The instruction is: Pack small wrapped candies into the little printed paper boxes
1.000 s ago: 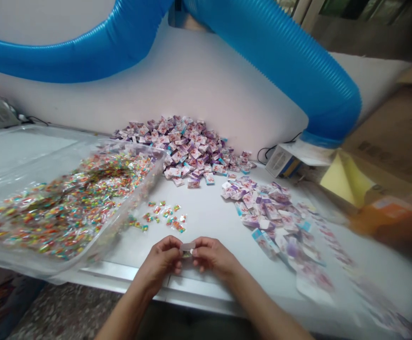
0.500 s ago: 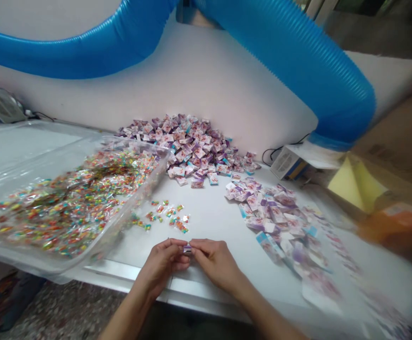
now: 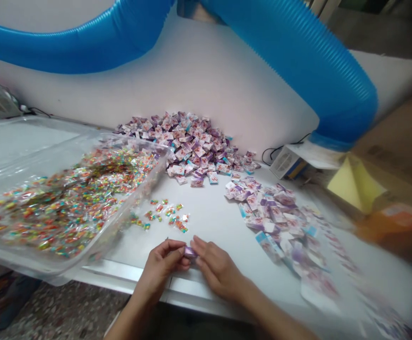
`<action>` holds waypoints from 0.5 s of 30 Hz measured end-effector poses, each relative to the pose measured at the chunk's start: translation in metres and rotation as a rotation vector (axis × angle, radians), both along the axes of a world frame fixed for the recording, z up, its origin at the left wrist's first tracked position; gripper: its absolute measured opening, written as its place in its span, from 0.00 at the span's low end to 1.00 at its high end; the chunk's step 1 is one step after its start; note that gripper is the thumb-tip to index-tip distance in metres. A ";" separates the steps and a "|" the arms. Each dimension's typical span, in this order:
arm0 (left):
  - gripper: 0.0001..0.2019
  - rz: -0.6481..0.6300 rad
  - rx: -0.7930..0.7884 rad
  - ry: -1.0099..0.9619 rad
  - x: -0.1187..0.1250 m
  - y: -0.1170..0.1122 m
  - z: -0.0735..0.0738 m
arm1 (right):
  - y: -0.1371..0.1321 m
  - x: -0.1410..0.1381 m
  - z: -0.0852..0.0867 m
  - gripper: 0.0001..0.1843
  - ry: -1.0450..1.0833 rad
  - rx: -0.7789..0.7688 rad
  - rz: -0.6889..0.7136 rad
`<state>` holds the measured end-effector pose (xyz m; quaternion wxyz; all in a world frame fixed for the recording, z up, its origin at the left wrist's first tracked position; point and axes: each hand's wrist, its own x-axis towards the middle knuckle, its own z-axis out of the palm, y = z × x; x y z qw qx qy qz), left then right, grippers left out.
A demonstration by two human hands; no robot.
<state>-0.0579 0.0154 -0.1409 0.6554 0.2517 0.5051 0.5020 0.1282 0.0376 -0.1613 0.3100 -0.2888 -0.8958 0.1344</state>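
1. Position: my left hand and right hand sit just inside the counter's metal front edge.
2. Grip: the fingers of both hands are together, clamped on a purple-and-white sachet between my hands.
3. Open room: bare white counter extends ahead, bounded by a clear plastic tray of multicoloured sachets on the left, loose purple-and-white sachets on the right, and a heaped pile of sachets against the wall.

Head-worn view, facing down toward the hands
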 end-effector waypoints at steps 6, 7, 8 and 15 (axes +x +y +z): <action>0.15 -0.055 0.048 0.064 -0.001 -0.003 0.007 | -0.005 -0.007 0.015 0.22 -0.075 -0.162 0.012; 0.15 -0.059 0.056 0.106 -0.001 -0.003 0.008 | -0.004 -0.008 0.021 0.20 -0.095 -0.219 0.020; 0.16 -0.049 0.059 0.160 -0.001 -0.003 0.008 | -0.002 -0.008 0.029 0.17 -0.122 -0.293 0.031; 0.22 0.075 0.024 0.270 0.002 0.001 -0.004 | 0.080 0.052 0.127 0.17 0.420 -0.501 -0.094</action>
